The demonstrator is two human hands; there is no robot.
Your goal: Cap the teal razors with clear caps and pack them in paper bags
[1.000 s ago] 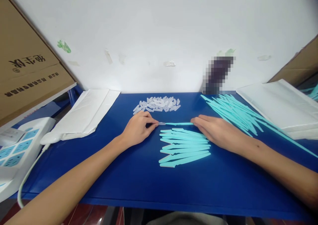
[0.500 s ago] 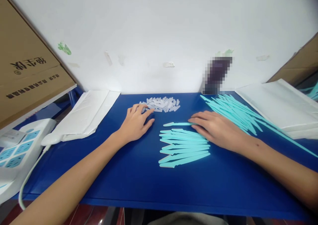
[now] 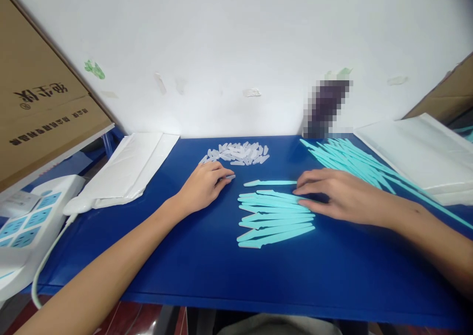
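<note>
My left hand [image 3: 204,186] is closed in a pinch on a small clear blade cap [image 3: 231,177], whose end juts out past the fingertips. Just beyond it lies a pile of similar translucent caps [image 3: 242,152]. My right hand [image 3: 334,192] has thumb and fingers apart, its fingertips at the handle end of a single turquoise eyebrow razor [image 3: 271,183]. The thumb is over the right end of a row of turquoise eyebrow razors [image 3: 275,219], blade ends to the left. Behind the right hand, a loose heap of eyebrow razors [image 3: 351,160] is partly covered.
On the blue table [image 3: 185,261], white plastic bags [image 3: 129,165] lie at left and a white packet [image 3: 414,152] at right. A white power strip [image 3: 37,226] with a cable is at the left edge. A cardboard box [image 3: 44,88] stands behind it, against the white wall [image 3: 229,44].
My left hand has drawn back slightly from the pile and now pinches a cap. My right hand has shifted right, its fingers off the single razor's middle and spread wider.
</note>
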